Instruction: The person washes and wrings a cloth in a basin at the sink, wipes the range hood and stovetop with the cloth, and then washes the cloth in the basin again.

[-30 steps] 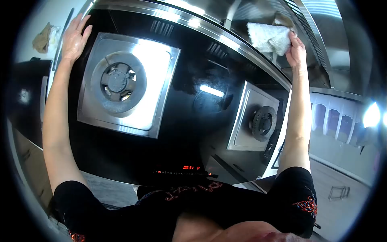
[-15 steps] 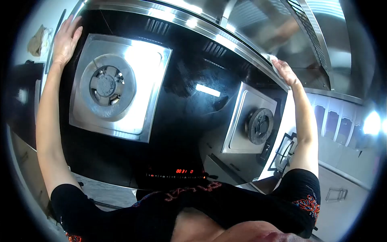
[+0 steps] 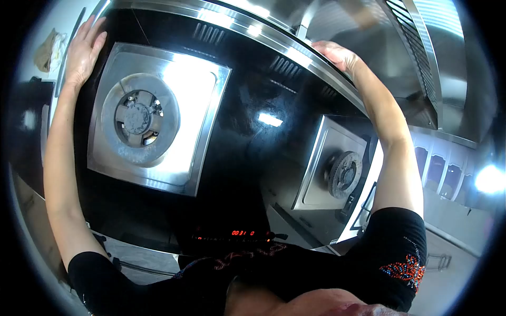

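Observation:
My left hand [image 3: 83, 52] rests at the upper left edge of a glossy black panel [image 3: 153, 29], its fingers stretched out and holding nothing. Far up on the right, my right hand [image 3: 337, 55] presses on the shiny metal strip [image 3: 284, 50] that runs along the panel's top. A scrap of white cloth [image 3: 316, 44] barely shows by its fingertips; the rest is hidden under the hand. Between my arms, a square steel plate [image 3: 205, 100] with a round grey burner-like ring [image 3: 171, 113] is set in the panel.
A second steel plate [image 3: 311, 174] with a grey ring [image 3: 345, 176] appears at the right, perhaps a reflection. Red digits [image 3: 242, 233] glow at the panel's near edge. Brushed steel [image 3: 363, 31] and a slatted vent [image 3: 416, 58] stand beyond my right hand.
My right hand has slid left along the metal strip, and the white cloth is now mostly hidden. My left hand stays at the panel's edge. The view has shifted slightly.

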`<state>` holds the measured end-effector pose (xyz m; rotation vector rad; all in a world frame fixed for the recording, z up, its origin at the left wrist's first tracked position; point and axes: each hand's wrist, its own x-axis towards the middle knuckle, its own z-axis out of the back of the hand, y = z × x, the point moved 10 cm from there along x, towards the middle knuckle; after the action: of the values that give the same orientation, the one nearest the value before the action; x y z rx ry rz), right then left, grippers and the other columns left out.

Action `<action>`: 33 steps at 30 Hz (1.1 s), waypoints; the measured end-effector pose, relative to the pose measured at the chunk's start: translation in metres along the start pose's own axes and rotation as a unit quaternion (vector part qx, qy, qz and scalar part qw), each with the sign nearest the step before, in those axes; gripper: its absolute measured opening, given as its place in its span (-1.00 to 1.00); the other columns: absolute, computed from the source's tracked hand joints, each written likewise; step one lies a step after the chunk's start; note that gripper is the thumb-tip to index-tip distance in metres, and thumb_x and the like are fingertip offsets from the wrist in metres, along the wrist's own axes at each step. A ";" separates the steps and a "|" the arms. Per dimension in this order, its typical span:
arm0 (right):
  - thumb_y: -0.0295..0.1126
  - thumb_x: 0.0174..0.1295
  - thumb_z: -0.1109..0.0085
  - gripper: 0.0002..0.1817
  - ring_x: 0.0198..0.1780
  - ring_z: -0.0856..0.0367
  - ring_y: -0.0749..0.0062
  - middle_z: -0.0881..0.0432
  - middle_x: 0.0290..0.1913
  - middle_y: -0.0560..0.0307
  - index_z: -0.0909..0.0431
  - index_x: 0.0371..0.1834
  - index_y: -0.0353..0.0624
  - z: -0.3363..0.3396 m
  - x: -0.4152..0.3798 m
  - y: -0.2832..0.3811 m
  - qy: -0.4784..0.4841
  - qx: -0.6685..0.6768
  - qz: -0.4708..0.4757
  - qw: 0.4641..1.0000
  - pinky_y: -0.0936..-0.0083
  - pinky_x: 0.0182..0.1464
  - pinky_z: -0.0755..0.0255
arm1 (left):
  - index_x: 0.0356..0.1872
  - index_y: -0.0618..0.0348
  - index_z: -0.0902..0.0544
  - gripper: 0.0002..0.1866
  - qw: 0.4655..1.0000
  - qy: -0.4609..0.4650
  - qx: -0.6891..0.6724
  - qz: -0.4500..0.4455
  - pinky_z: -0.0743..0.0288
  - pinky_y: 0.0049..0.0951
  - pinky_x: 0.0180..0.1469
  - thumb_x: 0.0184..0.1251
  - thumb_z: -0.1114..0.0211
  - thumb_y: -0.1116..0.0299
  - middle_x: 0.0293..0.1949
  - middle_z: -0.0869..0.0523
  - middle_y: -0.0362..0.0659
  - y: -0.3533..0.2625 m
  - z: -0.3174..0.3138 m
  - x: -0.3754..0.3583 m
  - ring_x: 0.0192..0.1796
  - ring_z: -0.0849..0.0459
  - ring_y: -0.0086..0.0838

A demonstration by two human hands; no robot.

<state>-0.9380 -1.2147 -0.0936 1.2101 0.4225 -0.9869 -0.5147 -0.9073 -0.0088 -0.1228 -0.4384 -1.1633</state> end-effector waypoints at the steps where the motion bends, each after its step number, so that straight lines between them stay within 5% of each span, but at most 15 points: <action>1: -0.26 0.18 0.04 -0.65 -0.18 -0.47 0.51 -0.54 -0.17 0.12 -0.46 -0.04 -0.23 -0.005 0.002 0.003 0.036 0.009 0.015 0.999 0.56 -0.13 -0.40 | 0.16 -0.08 -0.34 -0.54 1.000 0.002 -0.002 0.001 -0.04 -0.29 0.29 0.28 0.12 0.01 0.23 -0.27 -0.10 -0.002 0.000 0.000 0.27 -0.19 -0.22; 5: -0.30 0.16 -0.01 -0.60 -0.15 -0.49 0.55 -0.53 -0.14 0.12 -0.37 0.02 -0.31 0.004 -0.004 -0.009 0.018 -0.005 0.005 1.000 0.61 -0.09 -0.40 | 0.15 -0.07 -0.35 -0.53 1.000 -0.008 0.003 0.009 -0.03 -0.26 0.29 0.28 0.11 -0.01 0.23 -0.27 -0.10 -0.003 0.002 -0.001 0.27 -0.19 -0.19; 8: -0.31 0.13 -0.04 -0.69 -0.31 -0.52 0.58 -0.56 -0.30 0.21 -0.46 -0.12 -0.25 0.043 -0.006 -0.078 0.000 0.034 -0.023 0.999 0.61 -0.23 -0.44 | 0.15 -0.06 -0.36 -0.52 1.000 0.000 0.006 0.014 -0.03 -0.25 0.29 0.28 0.11 -0.03 0.23 -0.27 -0.10 -0.003 0.004 -0.001 0.28 -0.18 -0.18; 10: -0.26 0.15 -0.03 -0.64 -0.16 -0.48 0.54 -0.54 -0.17 0.16 -0.43 -0.04 -0.25 0.077 -0.033 -0.121 -0.015 -0.061 -0.027 0.998 0.56 -0.09 -0.38 | 0.15 -0.06 -0.36 -0.52 1.000 0.011 0.000 0.014 -0.02 -0.25 0.29 0.28 0.12 -0.03 0.23 -0.27 -0.11 -0.004 0.003 0.000 0.28 -0.17 -0.17; 12: -0.22 0.05 -0.16 -0.51 -0.07 -0.43 0.50 -0.52 -0.11 0.08 -0.41 0.01 -0.26 0.111 -0.058 -0.187 -0.024 0.025 -0.121 0.992 0.53 0.00 -0.30 | 0.15 -0.06 -0.35 -0.51 1.000 0.001 -0.002 0.003 -0.02 -0.25 0.29 0.28 0.12 -0.03 0.23 -0.27 -0.11 -0.004 0.003 0.000 0.28 -0.17 -0.17; 13: -0.22 -0.03 -0.24 -0.47 -0.06 -0.42 0.48 -0.52 -0.10 0.06 -0.42 0.01 -0.25 0.103 -0.084 -0.175 -0.056 -0.122 -0.223 0.966 0.53 0.01 -0.29 | 0.15 -0.06 -0.35 -0.51 1.000 -0.004 -0.001 -0.002 -0.03 -0.26 0.29 0.28 0.12 -0.03 0.23 -0.27 -0.11 -0.003 0.003 -0.001 0.28 -0.17 -0.17; 15: -0.11 0.09 0.00 -0.54 0.00 -0.42 0.34 -0.46 0.03 0.01 -0.45 0.01 -0.14 0.095 -0.080 -0.178 0.017 -0.196 -0.305 0.932 0.40 0.04 -0.28 | 0.16 -0.06 -0.34 -0.51 1.000 -0.002 0.008 0.003 -0.03 -0.25 0.29 0.28 0.12 -0.04 0.24 -0.26 -0.11 -0.003 0.001 -0.003 0.28 -0.17 -0.18; 19: -0.12 0.07 0.00 -0.54 -0.10 -0.47 0.30 -0.51 -0.07 -0.02 -0.46 -0.03 -0.17 0.062 -0.046 -0.093 -0.002 -0.305 -0.078 0.949 0.45 -0.04 -0.34 | 0.17 -0.08 -0.34 -0.50 1.000 0.009 -0.001 0.015 -0.03 -0.25 0.29 0.28 0.13 -0.04 0.25 -0.24 -0.11 -0.002 0.001 -0.002 0.28 -0.17 -0.20; 21: -0.36 -0.02 -0.15 -0.75 -0.46 -0.47 0.59 -0.54 -0.42 0.24 -0.51 -0.26 -0.22 0.034 -0.020 -0.047 -0.010 -0.193 -0.035 0.981 0.62 -0.41 -0.41 | 0.17 -0.10 -0.33 -0.51 1.000 -0.010 0.020 0.009 -0.03 -0.26 0.29 0.28 0.14 -0.04 0.25 -0.23 -0.15 0.000 -0.002 -0.003 0.29 -0.18 -0.22; 22: -0.42 -0.07 -0.14 -0.78 -0.51 -0.45 0.66 -0.53 -0.46 0.28 -0.52 -0.30 -0.21 0.021 0.007 -0.040 0.065 -0.114 0.016 0.991 0.66 -0.47 -0.39 | 0.17 -0.11 -0.33 -0.51 1.000 -0.015 0.023 0.005 -0.03 -0.27 0.29 0.28 0.13 -0.04 0.25 -0.23 -0.16 0.001 -0.003 -0.003 0.29 -0.17 -0.23; 23: -0.36 0.14 -0.04 -0.73 -0.25 -0.51 0.46 -0.56 -0.26 0.16 -0.48 -0.12 -0.20 0.008 0.006 -0.016 0.069 -0.147 -0.017 0.987 0.49 -0.20 -0.44 | 0.17 -0.11 -0.32 -0.52 0.999 -0.018 0.026 0.001 -0.02 -0.27 0.29 0.28 0.13 -0.03 0.26 -0.23 -0.17 0.002 -0.004 -0.004 0.29 -0.17 -0.24; 24: -0.35 0.13 -0.06 -0.73 -0.30 -0.51 0.49 -0.56 -0.29 0.16 -0.48 -0.12 -0.22 -0.003 0.014 -0.014 0.101 -0.074 -0.013 0.992 0.52 -0.26 -0.45 | 0.20 -0.23 -0.29 -0.52 1.000 0.007 -0.003 0.016 0.06 -0.28 0.35 0.29 0.16 -0.06 0.29 -0.18 -0.28 0.008 -0.012 -0.005 0.32 -0.11 -0.34; 28: -0.35 0.11 -0.10 -0.70 -0.41 -0.52 0.55 -0.56 -0.34 0.16 -0.47 -0.13 -0.26 0.003 0.009 -0.031 0.109 0.047 -0.011 0.993 0.61 -0.39 -0.46 | 0.20 -0.18 -0.29 -0.53 1.000 0.006 -0.009 -0.008 0.05 -0.30 0.34 0.30 0.15 -0.02 0.28 -0.19 -0.21 -0.002 -0.004 -0.004 0.31 -0.13 -0.28; 29: -0.33 0.11 -0.10 -0.68 -0.37 -0.52 0.53 -0.56 -0.32 0.13 -0.47 -0.10 -0.26 0.009 -0.001 -0.037 0.080 -0.076 -0.078 0.991 0.59 -0.36 -0.46 | 0.20 -0.18 -0.29 -0.53 1.000 0.001 -0.010 -0.013 0.05 -0.31 0.34 0.30 0.15 -0.01 0.28 -0.20 -0.20 -0.002 -0.004 -0.003 0.31 -0.13 -0.28; 33: -0.33 0.15 -0.03 -0.73 -0.36 -0.51 0.52 -0.55 -0.33 0.11 -0.47 -0.16 -0.28 0.077 -0.004 -0.160 0.087 -0.226 -0.141 0.960 0.60 -0.35 -0.45 | 0.20 -0.17 -0.29 -0.52 1.000 -0.008 -0.002 -0.018 0.06 -0.30 0.35 0.30 0.15 -0.03 0.27 -0.20 -0.19 0.000 -0.004 -0.005 0.32 -0.12 -0.29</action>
<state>-1.0871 -1.2872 -0.1569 0.8337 0.9277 -0.9585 -0.5156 -0.9042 -0.0143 -0.1278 -0.4546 -1.2002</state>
